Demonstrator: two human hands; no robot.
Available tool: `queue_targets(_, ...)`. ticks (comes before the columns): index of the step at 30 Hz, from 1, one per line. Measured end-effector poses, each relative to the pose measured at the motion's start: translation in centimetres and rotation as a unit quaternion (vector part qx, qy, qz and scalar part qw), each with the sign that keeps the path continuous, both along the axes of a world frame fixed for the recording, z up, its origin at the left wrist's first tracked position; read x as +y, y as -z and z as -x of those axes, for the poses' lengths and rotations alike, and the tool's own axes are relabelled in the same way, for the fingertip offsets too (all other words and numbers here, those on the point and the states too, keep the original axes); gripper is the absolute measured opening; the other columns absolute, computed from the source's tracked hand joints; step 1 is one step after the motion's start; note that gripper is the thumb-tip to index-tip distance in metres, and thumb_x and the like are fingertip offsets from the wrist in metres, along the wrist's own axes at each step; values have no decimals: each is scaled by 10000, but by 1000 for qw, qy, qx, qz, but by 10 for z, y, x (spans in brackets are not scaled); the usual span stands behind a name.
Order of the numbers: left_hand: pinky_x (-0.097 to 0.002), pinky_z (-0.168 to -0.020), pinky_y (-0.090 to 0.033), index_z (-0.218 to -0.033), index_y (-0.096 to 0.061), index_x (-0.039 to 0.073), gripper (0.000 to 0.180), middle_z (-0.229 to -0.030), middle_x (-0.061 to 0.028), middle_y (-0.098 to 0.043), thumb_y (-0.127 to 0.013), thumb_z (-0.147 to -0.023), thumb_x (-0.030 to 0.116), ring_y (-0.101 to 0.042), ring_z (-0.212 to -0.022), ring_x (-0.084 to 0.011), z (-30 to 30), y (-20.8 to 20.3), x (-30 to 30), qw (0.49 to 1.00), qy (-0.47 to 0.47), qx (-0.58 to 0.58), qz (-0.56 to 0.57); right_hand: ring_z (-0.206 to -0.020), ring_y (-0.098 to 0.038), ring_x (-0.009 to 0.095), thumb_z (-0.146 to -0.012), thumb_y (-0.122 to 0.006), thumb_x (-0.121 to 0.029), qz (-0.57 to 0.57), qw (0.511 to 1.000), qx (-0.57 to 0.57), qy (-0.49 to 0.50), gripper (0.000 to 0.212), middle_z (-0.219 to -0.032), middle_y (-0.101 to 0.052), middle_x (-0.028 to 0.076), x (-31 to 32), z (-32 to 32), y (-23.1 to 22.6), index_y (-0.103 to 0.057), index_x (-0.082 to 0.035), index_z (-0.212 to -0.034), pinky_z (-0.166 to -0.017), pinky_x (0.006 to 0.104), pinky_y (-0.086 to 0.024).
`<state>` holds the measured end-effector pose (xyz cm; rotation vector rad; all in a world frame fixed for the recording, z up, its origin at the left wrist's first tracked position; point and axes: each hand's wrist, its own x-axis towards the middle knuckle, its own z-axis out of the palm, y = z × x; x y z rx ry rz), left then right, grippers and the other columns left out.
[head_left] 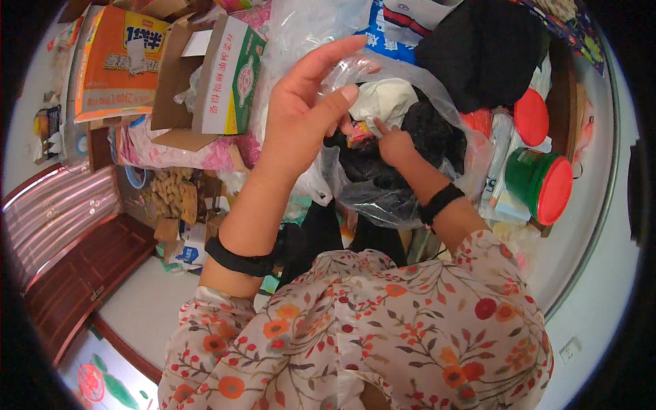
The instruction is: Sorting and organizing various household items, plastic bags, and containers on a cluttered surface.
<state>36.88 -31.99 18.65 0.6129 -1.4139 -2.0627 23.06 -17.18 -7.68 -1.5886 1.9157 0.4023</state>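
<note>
A clear plastic bag (465, 160) lies spread in front of me. Inside are black fluffy material (434, 133), a bundled white cloth (383, 99) and a small colourful piece (360, 135) in pink and yellow. My left hand (307, 102) reaches over the bag's left side, with thumb and index finger spread apart; its lower fingertips come close to the colourful piece and are partly hidden. My right hand (398, 147) is inside the bag, fingers bent in at the lower edge of the white cloth. What its fingertips pinch, if anything, is too small to make out.
An orange carton (116, 75) and an opened cardboard box (219, 82) stand at the left on a pink flowered cover (178, 147). To the right are a green tub with a red lid (540, 184), another red lid (531, 117) and a black cloth bundle (478, 51).
</note>
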Motion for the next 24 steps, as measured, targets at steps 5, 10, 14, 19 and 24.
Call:
queue_targets(5,-142,-478,-393,-1233,-481,42,438,-1169,-83,-557,-555,-802,31,-513,-564,-25,-7,5,-2,1000,1,9,4,-1205,-378,391,-815,-470,-272,-118,991,28,-56,404,-1225,-511,166,36,-22,-47,-580,-85,-1155,-968,619,-231)
queue_targets(10,-136,-476,-391,-1231,-479,34,439,-1172,-85,-557,-560,-799,36,-497,-553,-18,-7,0,5,1000,0,13,0,-1309,-144,460,-755,-500,-572,-339,941,-7,-8,676,-1364,-374,170,41,-18,-74,-522,-90,-1229,-969,690,-11)
queue_targets(14,-137,-482,-401,-1232,-475,26,441,-1180,-86,-551,-554,-799,21,-500,-564,-13,-9,2,6,1000,-4,19,13,-1311,-138,453,-665,-564,-665,-365,926,59,77,824,-1400,-318,163,47,-16,-92,-493,-97,-1258,-976,676,-94)
queue_targets(19,-139,-498,-423,-1233,-473,25,436,-1194,-87,-541,-549,-803,15,-522,-588,-23,-9,-4,10,999,14,37,-5,-1207,-365,398,-673,-665,-454,-219,967,74,106,617,-1298,-430,142,83,2,-67,-545,-78,-1148,-901,572,-354)
queue_targets(24,-151,-523,-452,-1237,-468,24,443,-1197,-88,-531,-559,-804,5,-551,-663,-42,-9,-7,16,999,26,6,-28,-1072,-513,321,-742,-611,-208,-167,985,-9,51,382,-1188,-499,104,72,13,-47,-540,-85,-1097,-818,476,-457)
